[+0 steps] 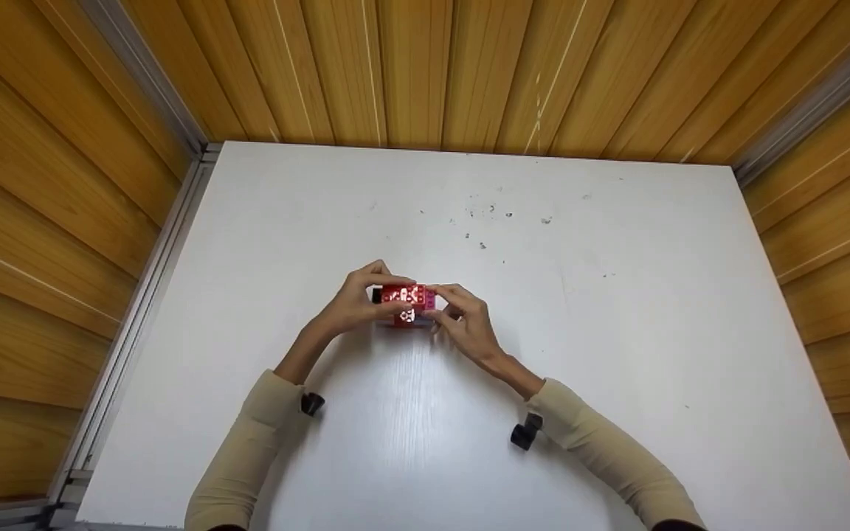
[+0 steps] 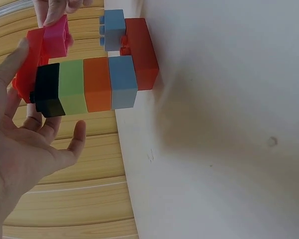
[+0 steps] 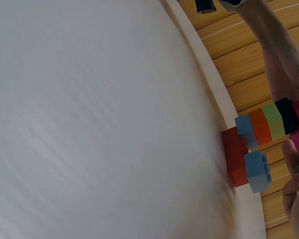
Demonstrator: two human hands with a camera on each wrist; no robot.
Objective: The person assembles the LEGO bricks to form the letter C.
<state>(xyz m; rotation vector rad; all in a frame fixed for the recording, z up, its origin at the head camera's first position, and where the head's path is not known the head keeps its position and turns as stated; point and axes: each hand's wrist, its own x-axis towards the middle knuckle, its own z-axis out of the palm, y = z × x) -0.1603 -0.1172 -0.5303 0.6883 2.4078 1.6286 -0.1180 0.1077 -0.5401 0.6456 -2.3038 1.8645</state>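
My left hand (image 1: pixel 355 304) grips the long red brick (image 2: pixel 30 64) at the top of a block tower, thumb on one side and fingers on the other. Between thumb and fingers, my right hand (image 1: pixel 473 324) pinches a pink brick (image 2: pixel 55 37) against that red brick's underside; whether the two are joined I cannot tell. Below the red brick the tower runs black (image 2: pixel 48 89), light green (image 2: pixel 72 87), orange (image 2: pixel 97 84) and blue (image 2: pixel 123 82). A red base brick (image 2: pixel 142 55) carries the tower at one end and another blue brick (image 2: pixel 114 30), studs up, at the other.
The structure stands on a white table (image 1: pixel 617 354) with small dark marks (image 1: pixel 482 245) toward its far side. Wood-panelled walls (image 1: pixel 410 74) border the table at the back and sides. Black wrist cameras (image 1: pixel 524 434) hang at both sleeves.
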